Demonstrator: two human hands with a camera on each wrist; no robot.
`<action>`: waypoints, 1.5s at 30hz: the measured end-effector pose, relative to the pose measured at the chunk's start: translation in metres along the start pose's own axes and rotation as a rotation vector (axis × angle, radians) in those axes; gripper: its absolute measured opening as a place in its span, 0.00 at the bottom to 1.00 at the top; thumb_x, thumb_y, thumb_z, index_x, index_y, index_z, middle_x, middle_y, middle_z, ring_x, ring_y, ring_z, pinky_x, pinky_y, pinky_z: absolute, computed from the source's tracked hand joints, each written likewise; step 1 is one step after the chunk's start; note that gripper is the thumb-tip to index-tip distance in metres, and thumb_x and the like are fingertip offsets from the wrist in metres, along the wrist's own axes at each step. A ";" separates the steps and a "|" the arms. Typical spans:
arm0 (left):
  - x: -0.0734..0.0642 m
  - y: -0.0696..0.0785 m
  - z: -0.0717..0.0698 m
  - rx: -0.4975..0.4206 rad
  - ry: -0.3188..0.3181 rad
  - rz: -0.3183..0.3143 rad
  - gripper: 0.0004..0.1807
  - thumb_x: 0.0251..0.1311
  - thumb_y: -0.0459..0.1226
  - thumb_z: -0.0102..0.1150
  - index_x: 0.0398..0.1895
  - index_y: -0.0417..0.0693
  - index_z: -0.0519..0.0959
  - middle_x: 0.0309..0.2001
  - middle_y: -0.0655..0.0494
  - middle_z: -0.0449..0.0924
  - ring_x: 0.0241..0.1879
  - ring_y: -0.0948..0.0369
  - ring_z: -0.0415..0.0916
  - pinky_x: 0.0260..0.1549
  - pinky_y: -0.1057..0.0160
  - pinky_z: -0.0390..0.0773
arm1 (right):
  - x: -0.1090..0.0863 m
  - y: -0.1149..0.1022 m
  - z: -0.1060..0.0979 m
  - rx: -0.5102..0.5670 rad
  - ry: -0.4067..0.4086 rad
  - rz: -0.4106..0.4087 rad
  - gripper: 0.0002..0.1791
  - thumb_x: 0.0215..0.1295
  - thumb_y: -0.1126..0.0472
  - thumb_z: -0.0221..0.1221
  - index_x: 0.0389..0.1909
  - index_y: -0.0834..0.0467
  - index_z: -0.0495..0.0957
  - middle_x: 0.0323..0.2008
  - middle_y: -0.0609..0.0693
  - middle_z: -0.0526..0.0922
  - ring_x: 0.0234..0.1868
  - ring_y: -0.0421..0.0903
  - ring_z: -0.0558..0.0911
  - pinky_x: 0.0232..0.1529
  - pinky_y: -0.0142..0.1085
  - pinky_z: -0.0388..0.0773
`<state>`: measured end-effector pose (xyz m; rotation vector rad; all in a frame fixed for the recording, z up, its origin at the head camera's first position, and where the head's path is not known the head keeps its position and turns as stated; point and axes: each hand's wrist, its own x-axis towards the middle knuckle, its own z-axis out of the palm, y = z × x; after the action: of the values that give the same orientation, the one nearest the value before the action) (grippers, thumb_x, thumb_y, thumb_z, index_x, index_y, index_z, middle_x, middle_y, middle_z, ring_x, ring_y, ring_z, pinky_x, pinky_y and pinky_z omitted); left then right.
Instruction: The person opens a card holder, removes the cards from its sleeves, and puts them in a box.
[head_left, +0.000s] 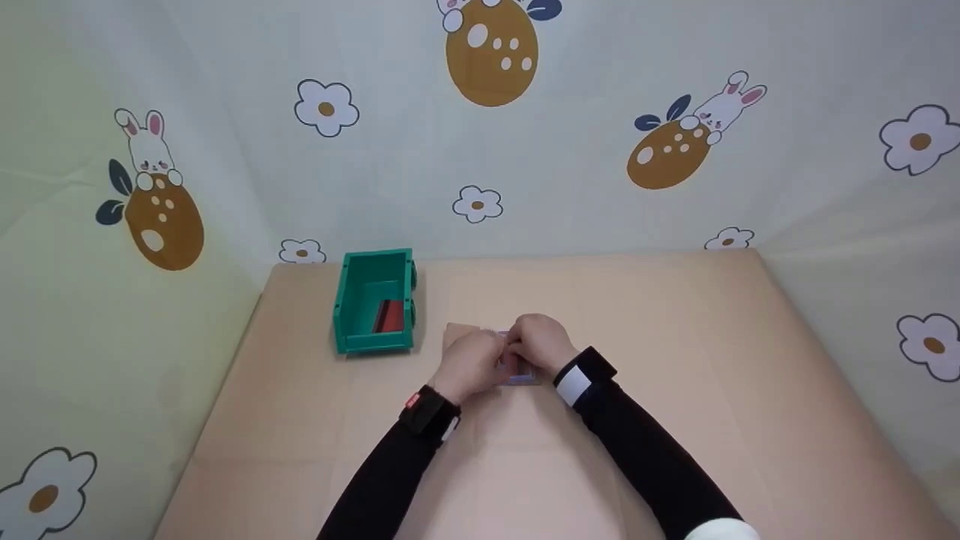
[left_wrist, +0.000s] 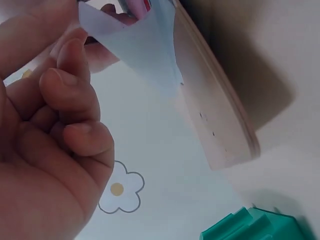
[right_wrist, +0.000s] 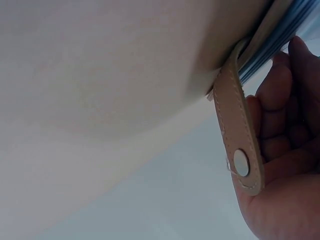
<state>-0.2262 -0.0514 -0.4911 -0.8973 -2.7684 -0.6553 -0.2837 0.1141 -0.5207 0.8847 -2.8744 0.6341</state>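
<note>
A beige card holder [left_wrist: 220,120] lies under both hands, with a stitched snap strap [right_wrist: 239,125] and a stack of clear sleeves [right_wrist: 275,42] showing at its edge. My left hand [head_left: 472,364] pinches a translucent sleeve [left_wrist: 137,47] and lifts it away from the cover, the other fingers curled. Meeting it from the right, my right hand [head_left: 541,345] pinches a card [left_wrist: 137,7] with pink and red on it at the sleeve's mouth. The right fingertips and most of the card are partly hidden by the hands and sleeve.
A green bin [head_left: 375,341] stands on the table to the left of the hands, with a red card [head_left: 390,316] bearing a dark stripe inside it. The beige tabletop [head_left: 300,450] ends at patterned cloth [head_left: 390,180] hanging around the back and sides.
</note>
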 end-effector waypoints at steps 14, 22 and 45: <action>-0.002 0.002 0.003 0.068 0.019 0.005 0.08 0.64 0.33 0.61 0.26 0.46 0.78 0.16 0.61 0.60 0.20 0.62 0.64 0.22 0.64 0.62 | -0.002 -0.002 -0.001 -0.012 0.017 -0.027 0.02 0.54 0.61 0.70 0.25 0.51 0.90 0.28 0.47 0.85 0.31 0.45 0.82 0.37 0.41 0.78; -0.006 -0.003 0.002 0.018 0.045 0.002 0.10 0.60 0.32 0.65 0.22 0.46 0.77 0.18 0.61 0.66 0.24 0.61 0.69 0.25 0.63 0.65 | -0.007 -0.002 0.000 -0.012 0.067 -0.045 0.04 0.54 0.62 0.71 0.32 0.54 0.90 0.27 0.50 0.84 0.31 0.49 0.82 0.36 0.44 0.78; -0.019 -0.001 -0.009 -0.033 0.128 -0.490 0.11 0.52 0.31 0.63 0.20 0.48 0.70 0.18 0.58 0.68 0.21 0.59 0.65 0.22 0.59 0.65 | -0.007 -0.002 -0.001 -0.081 0.046 -0.051 0.01 0.54 0.65 0.70 0.28 0.57 0.88 0.25 0.50 0.80 0.29 0.49 0.80 0.34 0.44 0.77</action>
<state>-0.2112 -0.0662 -0.4883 -0.1600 -2.8744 -0.7946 -0.2765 0.1169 -0.5206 0.9171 -2.8053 0.5225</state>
